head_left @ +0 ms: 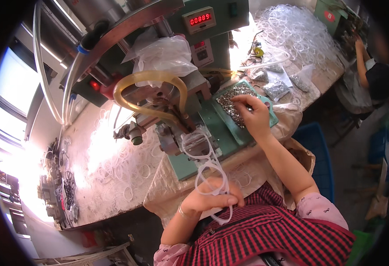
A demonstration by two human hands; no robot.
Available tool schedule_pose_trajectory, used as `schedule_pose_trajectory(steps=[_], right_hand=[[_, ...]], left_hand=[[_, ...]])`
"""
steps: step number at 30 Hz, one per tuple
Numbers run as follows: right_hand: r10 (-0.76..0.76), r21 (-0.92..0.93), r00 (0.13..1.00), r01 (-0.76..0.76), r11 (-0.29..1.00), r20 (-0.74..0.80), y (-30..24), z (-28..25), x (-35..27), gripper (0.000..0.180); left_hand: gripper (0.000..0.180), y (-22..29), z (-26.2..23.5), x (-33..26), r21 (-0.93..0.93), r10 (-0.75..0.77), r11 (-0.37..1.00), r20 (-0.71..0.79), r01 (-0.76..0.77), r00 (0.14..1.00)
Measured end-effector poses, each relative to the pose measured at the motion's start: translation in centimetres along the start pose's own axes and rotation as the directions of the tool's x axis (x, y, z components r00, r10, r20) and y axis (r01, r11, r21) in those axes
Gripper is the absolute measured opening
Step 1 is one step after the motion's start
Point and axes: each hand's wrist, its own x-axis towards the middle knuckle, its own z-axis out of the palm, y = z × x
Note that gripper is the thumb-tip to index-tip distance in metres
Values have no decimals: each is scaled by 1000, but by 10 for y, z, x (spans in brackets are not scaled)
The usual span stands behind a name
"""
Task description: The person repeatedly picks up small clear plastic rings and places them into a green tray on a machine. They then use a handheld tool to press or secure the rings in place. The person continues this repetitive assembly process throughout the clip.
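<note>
My left hand (216, 194) is closed on a translucent white eyeglass frame (213, 165), in front of the press. The far round rim lies at the machine's small metal fixture (197, 138); the near rim is by my fingers. Whether the fixture clamps the frame, I cannot tell. My right hand (254, 116) is over a green tray (272, 116) of small shiny metal pieces (232, 104). Its thumb and fingertips are pinched together at the pile; anything between them is too small to make out.
A green press (221, 22) with a red digital counter stands ahead, a yellow hose (152, 76) looping from it. Clear frames (292, 31) heap at the back right, others (128, 164) lie left. Bags of metal pieces (276, 88) sit beyond the tray. Another person (374, 75) works far right.
</note>
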Motion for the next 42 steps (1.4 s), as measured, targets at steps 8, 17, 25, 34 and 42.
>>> schedule_pose_trajectory(steps=[8, 17, 25, 34, 42], right_hand=[[-21, -123, 1000, 18, 992, -21, 8, -55, -30, 16], [-225, 140, 936, 192, 971, 273, -73, 35, -1, 24], [-147, 283, 949, 65, 957, 279, -81, 45, -22, 43], [-55, 475, 950, -103, 874, 306, -102, 52, -32, 41], [-275, -690, 943, 326, 646, 188, -16, -18, -20, 21]], left_hand=[[31, 91, -31, -87, 506, 506, 825, -461, -252, 729], [28, 52, -62, -56, 319, 372, 928, -794, -191, 480], [28, 8, -75, -83, 143, 219, 930, -955, -338, 199], [40, 128, -21, 18, 954, 926, 297, -297, 36, 232], [32, 50, 13, 1, -118, -46, 993, -512, -18, 858]])
